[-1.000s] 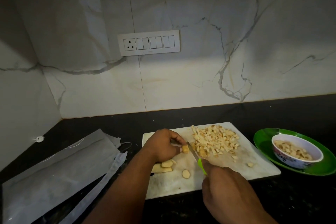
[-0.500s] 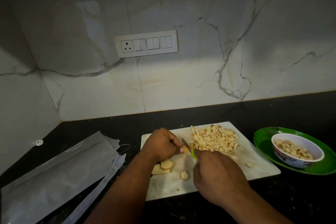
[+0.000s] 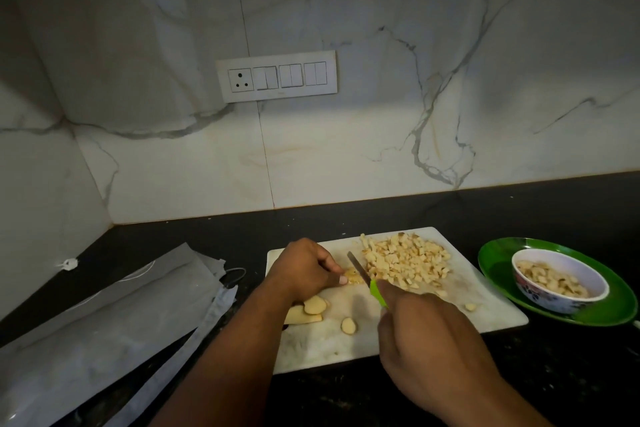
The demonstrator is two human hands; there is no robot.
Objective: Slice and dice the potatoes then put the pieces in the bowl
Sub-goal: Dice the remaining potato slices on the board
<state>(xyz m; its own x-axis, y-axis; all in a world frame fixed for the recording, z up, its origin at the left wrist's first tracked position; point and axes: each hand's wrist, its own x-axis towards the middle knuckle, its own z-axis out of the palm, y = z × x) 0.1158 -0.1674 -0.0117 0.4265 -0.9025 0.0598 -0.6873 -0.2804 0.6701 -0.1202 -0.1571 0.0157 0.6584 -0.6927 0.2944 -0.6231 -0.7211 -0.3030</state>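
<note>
Green-handled knife [image 3: 367,279] in the right hand [image 3: 429,350], fingers curled round it, meets a potato piece [image 3: 354,277] at mid-board; left hand [image 3: 304,270] fingers pinch it steady. Bowl [image 3: 559,282] waits lower right.

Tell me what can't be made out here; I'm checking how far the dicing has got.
Head view only:
- Potato piece being cut: mostly hidden by the left hand and its fingers.
- Knife: most of the green handle hidden inside the right hand.
- Slices near the left wrist: partly covered, number unclear.
- Bowl: its depth of pieces cannot be judged in the dim light.
</note>
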